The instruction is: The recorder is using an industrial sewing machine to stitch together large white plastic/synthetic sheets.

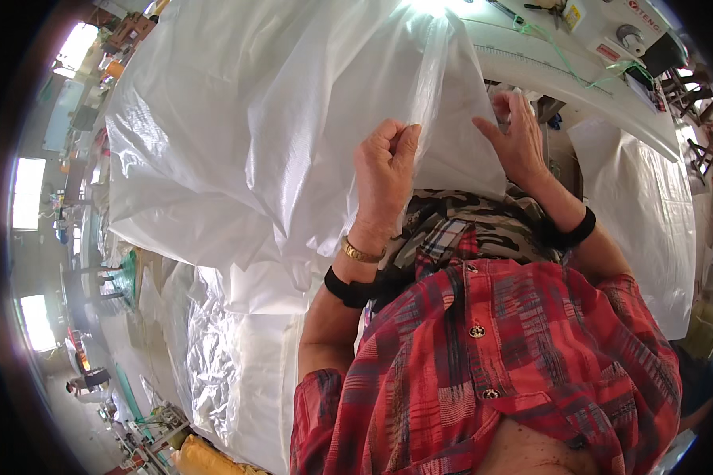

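Observation:
A large, shiny white woven plastic sheet (214,134) is spread in loose folds over the work surface and hangs down toward my lap. My left hand (387,170) is closed on a folded strip along this sheet, with thumb and fingers pinched together. The strip runs from my fingers up to a bright light at the top. To the right of the sheet's edge, my right hand (519,138) is raised with its fingers apart and nothing in it. Some of its fingertips are hard to make out.
A white sewing machine (610,28) stands at the upper right on a pale table (578,87) with a ruler marking. Green thread (558,59) trails across it. More white sheeting (638,214) hangs at my right, and silvery sheeting (218,364) lies at the lower left.

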{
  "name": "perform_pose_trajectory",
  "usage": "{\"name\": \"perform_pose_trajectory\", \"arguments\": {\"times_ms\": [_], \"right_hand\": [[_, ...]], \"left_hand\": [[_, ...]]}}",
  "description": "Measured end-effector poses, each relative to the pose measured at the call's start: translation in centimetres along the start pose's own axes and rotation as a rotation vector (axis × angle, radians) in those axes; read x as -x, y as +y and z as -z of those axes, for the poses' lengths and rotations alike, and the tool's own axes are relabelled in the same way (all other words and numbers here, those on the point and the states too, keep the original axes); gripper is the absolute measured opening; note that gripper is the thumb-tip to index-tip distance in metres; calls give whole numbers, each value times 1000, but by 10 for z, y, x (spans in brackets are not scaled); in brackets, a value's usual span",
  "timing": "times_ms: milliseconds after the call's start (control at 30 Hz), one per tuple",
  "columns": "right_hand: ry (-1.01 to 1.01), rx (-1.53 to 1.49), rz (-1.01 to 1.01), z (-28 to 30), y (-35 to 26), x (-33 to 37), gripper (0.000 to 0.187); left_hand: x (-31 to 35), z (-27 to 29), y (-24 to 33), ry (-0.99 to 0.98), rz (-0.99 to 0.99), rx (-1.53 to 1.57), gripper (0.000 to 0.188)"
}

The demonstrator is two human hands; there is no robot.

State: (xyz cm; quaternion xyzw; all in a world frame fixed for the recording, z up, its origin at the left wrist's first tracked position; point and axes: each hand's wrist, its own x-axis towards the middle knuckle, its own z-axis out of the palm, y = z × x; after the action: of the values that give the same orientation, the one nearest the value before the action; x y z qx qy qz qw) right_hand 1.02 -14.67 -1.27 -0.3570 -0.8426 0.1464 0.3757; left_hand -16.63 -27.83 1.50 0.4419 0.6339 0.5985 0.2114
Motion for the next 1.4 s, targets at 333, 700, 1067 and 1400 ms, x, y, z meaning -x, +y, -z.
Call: {"name": "perform_pose_trajectory", "arguments": {"times_ms": [333, 700, 1067, 1400], "right_hand": [[-419, -457, -364, 20, -30, 37, 23], [-736, -492, 68, 40, -96, 35, 21], [-805, -326, 266, 31, -96, 36, 23], [-576, -285, 660, 15, -88, 20, 25]], "left_hand": [[-2, -6, 12, -76, -47, 17, 19], [3, -4, 11, -180, -168, -61, 12], [12, 4, 9, -236, -65, 9, 13], [14, 17, 8, -211, 170, 179, 20]]}}
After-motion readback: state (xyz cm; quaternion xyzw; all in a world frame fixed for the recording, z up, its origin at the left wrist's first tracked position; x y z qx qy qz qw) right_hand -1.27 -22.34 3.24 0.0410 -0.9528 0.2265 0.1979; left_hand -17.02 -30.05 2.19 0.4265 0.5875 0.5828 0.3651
